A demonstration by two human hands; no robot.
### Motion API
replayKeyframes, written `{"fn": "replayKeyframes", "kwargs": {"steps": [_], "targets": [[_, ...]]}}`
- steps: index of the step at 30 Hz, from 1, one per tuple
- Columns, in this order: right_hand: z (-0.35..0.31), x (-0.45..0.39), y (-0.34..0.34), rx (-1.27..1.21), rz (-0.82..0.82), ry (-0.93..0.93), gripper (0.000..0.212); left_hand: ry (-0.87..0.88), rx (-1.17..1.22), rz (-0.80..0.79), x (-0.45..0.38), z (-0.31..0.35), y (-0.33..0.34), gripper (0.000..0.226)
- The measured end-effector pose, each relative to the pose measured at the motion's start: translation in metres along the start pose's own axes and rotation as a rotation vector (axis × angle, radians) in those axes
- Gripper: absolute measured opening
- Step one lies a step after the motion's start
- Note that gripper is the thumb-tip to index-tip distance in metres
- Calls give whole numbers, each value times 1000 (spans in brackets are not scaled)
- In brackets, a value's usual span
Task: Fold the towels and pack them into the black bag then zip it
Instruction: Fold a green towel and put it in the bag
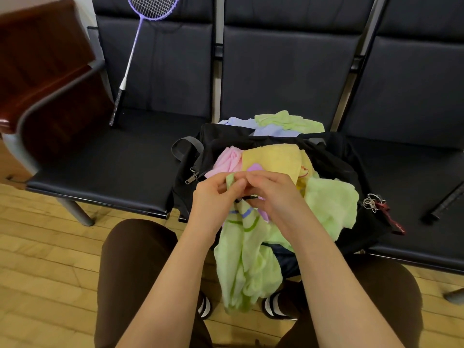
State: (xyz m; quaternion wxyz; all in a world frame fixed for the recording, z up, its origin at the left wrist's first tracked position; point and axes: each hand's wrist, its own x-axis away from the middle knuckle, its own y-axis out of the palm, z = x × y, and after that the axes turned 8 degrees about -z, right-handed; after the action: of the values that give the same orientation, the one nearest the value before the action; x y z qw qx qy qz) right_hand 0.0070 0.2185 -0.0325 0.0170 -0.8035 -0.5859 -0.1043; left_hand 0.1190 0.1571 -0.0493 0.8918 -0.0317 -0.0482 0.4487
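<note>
- The left hand and right hand pinch the top edge of a green towel, which hangs between the knees.
- Just beyond, the black bag sits unzipped on the bench seat, holding pink, yellow and green towels.
- Behind the bag lie more towels.
- A purple racket leans against the left seat's backrest.

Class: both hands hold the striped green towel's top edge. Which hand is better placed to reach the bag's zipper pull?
Probably the left hand: the zipper pull lies just beside it on the black bag; the right hand sits farther away.
</note>
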Motion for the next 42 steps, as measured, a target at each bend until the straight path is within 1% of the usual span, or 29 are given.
{"fn": "replayKeyframes", "kwargs": {"steps": [3, 5, 7, 10, 13, 15, 16, 18, 19, 20, 23, 24, 29, 33, 37, 40, 42], "targets": [[-12, -3, -6, 76, 51, -91, 19, 37, -19, 37, -7, 8, -3, 13], [-23, -8, -15, 169, 55, -158, 25, 51, 9, 17, -11, 19, -5, 13], [-43, -14, -24, 218, -44, -177, 28, 99, 39, -35, -18, 40, -6, 16], [-74, -21, -33, 241, -190, -155, 25, 181, 43, -87, -31, 72, -10, 22], [-108, -26, -41, 338, -227, -176, 19, 300, 9, -119, -45, 109, -14, 19], [-132, -29, -48, 429, -224, -177, 15, 390, -15, -127, -55, 136, -17, 23], [-143, -31, -51, 461, -221, -169, 18, 421, -25, -125, -60, 150, -18, 25], [-171, -33, -55, 475, -197, -165, 39, 465, -27, -120, -71, 179, -22, 25], [-183, -35, -58, 457, -172, -167, 46, 475, -26, -118, -76, 190, -24, 25], [-199, -37, -61, 443, -142, -182, 46, 492, -30, -115, -81, 203, -25, 24], [-245, -39, -69, 463, -74, -249, 27, 540, -46, -92, -94, 232, -31, 20], [-258, -39, -71, 479, -67, -270, 24, 551, -46, -85, -99, 240, -32, 19], [-308, -40, -82, 527, -31, -353, 20, 629, -3, 9, -119, 288, -44, 16], [-338, -38, -89, 450, -3, -440, 26, 700, -4, 61, -129, 325, -51, 16], [-357, -35, -90, 454, 6, -534, 22, 719, 11, 83, -140, 346, -53, 15], [-367, -32, -92, 525, 16, -541, 18, 725, 21, 84, -144, 354, -51, 16], [-370, -30, -94, 570, 13, -512, 11, 722, 24, 83, -146, 356, -52, 16]]}}
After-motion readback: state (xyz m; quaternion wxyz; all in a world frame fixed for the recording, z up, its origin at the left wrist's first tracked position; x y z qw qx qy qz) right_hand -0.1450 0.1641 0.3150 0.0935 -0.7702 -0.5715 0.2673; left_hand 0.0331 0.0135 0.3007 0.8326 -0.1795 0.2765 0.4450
